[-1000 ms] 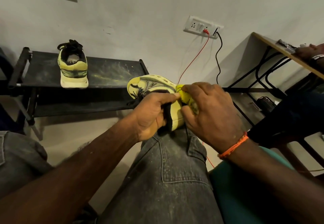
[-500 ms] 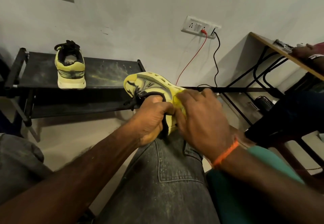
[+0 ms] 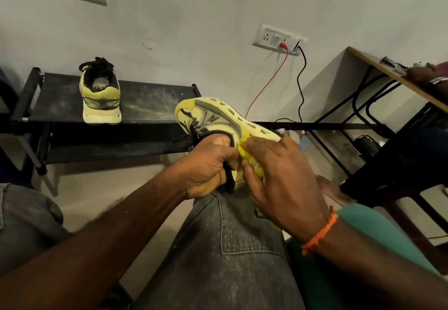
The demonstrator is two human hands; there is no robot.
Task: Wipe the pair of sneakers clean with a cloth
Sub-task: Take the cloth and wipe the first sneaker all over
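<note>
A yellow sneaker [image 3: 213,118] lies tilted on its side over my knee, toe pointing up and left. My left hand [image 3: 208,168] is pushed into its black collar and holds it. My right hand [image 3: 281,178] presses a yellow cloth [image 3: 251,160] against the heel side of that sneaker; most of the cloth is hidden under my fingers. The second yellow sneaker [image 3: 101,97] stands upright on a black shoe rack [image 3: 150,102], heel toward me.
The dusty rack stands against the white wall at left. A red wire [image 3: 269,84] and a black cable [image 3: 300,84] hang from a wall socket [image 3: 278,39]. A wooden desk [image 3: 397,79] with black metal legs is at right, another person's hand on it. Teal seat under me.
My right hand with the cloth has slid down along the sneaker's heel side toward me. The sneaker has tipped further, showing more of its side and sole edge. The left hand keeps its hold.
</note>
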